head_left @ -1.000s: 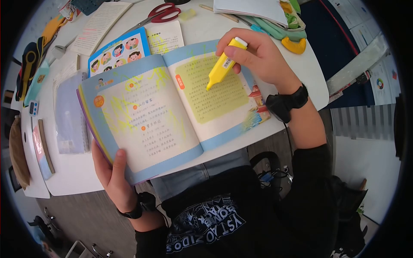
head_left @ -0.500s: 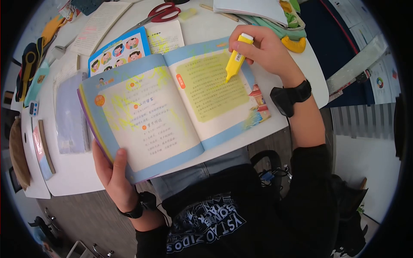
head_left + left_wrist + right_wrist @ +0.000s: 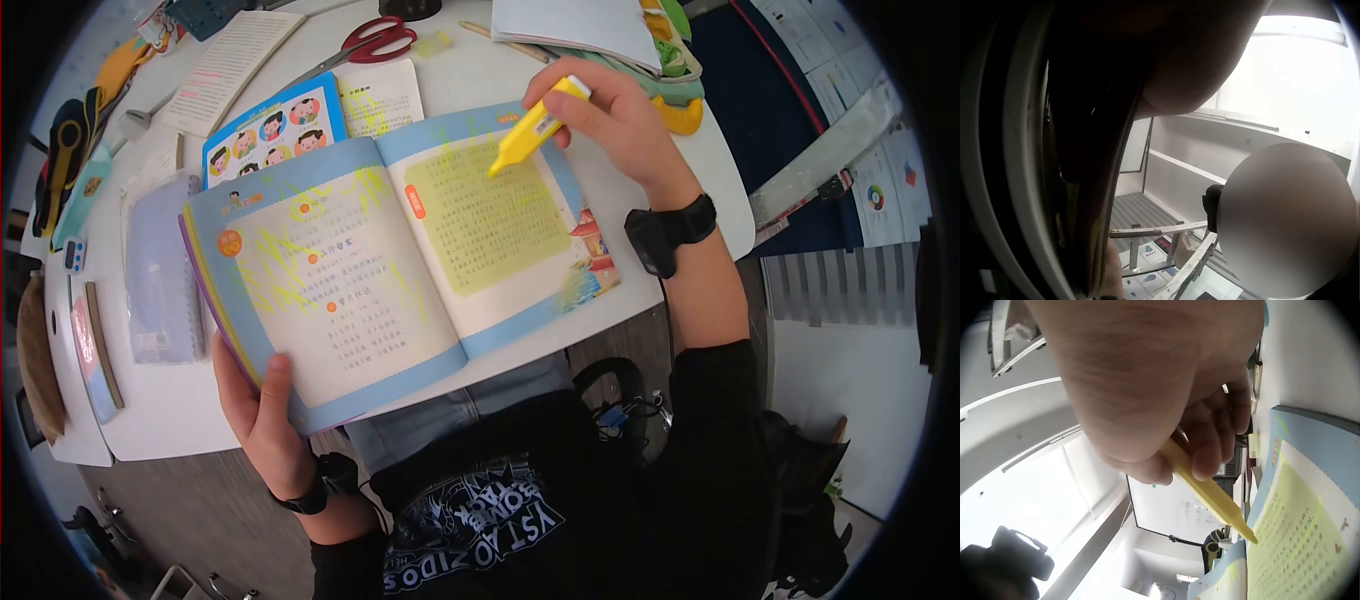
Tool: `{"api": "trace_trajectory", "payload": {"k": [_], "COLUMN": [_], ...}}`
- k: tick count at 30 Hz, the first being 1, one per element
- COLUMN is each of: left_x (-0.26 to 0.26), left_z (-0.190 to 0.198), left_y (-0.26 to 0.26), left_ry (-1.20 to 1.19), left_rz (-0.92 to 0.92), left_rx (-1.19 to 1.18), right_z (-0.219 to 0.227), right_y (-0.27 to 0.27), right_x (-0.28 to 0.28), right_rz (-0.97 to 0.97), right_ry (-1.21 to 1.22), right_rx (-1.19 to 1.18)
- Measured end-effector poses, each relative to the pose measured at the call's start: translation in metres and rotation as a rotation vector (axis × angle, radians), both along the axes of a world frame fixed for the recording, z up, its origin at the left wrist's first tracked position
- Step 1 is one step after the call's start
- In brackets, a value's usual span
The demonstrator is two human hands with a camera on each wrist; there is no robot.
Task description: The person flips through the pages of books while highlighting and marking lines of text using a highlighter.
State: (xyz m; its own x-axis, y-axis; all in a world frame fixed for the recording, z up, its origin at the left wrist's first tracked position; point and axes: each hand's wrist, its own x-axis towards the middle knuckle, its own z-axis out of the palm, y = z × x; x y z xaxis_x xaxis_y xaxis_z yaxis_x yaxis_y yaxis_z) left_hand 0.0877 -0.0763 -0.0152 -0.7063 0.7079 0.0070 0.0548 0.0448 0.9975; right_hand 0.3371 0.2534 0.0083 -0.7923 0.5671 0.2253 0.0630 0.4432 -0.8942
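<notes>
An open book (image 3: 390, 345) with blue-bordered pages lies tilted over the table's front edge. My left hand (image 3: 270, 425) grips its lower left edge, thumb on the page and fingers behind. In my right hand (image 3: 620, 125) a yellow highlighter (image 3: 528, 138) is pinched between thumb and fingers. Its tip points down at the upper part of the right page's yellow-green text panel (image 3: 500, 240). The right wrist view shows the highlighter (image 3: 1210, 499) with its tip right at the panel (image 3: 1297, 544). Bright yellow strokes mark both pages. The left wrist view is mostly dark, with the grip hidden.
Behind the book lie a blue picture booklet (image 3: 250, 115), a marked paper page (image 3: 400, 95) and red-handled scissors (image 3: 378, 40). A clear plastic folder (image 3: 165, 270) is at the left. White papers (image 3: 580, 30) and a green pouch (image 3: 680, 92) sit beyond the right hand.
The highlighter tip first moved right across the panel, then back left and slightly up, with the right hand tilting it more. The left hand keeps its hold on the book.
</notes>
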Motion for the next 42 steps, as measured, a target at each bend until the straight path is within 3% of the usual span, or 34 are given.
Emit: {"api": "trace_trajectory", "payload": {"k": [6, 12, 25, 40, 42], "left_x": [0.002, 0.004, 0.002, 0.004, 0.003], "left_z": [-0.001, 0.0, -0.003, -0.001, 0.0], "left_y": [-0.001, 0.002, -0.001, 0.001, -0.001], "left_ry": [-0.026, -0.044, -0.028, -0.055, -0.056], "left_rz": [0.04, 0.042, 0.046, 0.019, 0.016], "left_rx": [-0.005, 0.02, -0.017, 0.03, 0.016], "right_z": [-0.003, -0.004, 0.001, 0.008, 0.005], "right_y": [-0.025, -0.029, -0.022, 0.006, 0.013], "right_x": [-0.016, -0.019, -0.016, 0.009, 0.012], "right_rz": [0.245, 0.265, 0.271, 0.1, 0.119], "right_ry": [0.027, -0.005, -0.014, -0.172, -0.167], "right_rx": [-0.084, -0.091, -0.048, 0.079, 0.188]}}
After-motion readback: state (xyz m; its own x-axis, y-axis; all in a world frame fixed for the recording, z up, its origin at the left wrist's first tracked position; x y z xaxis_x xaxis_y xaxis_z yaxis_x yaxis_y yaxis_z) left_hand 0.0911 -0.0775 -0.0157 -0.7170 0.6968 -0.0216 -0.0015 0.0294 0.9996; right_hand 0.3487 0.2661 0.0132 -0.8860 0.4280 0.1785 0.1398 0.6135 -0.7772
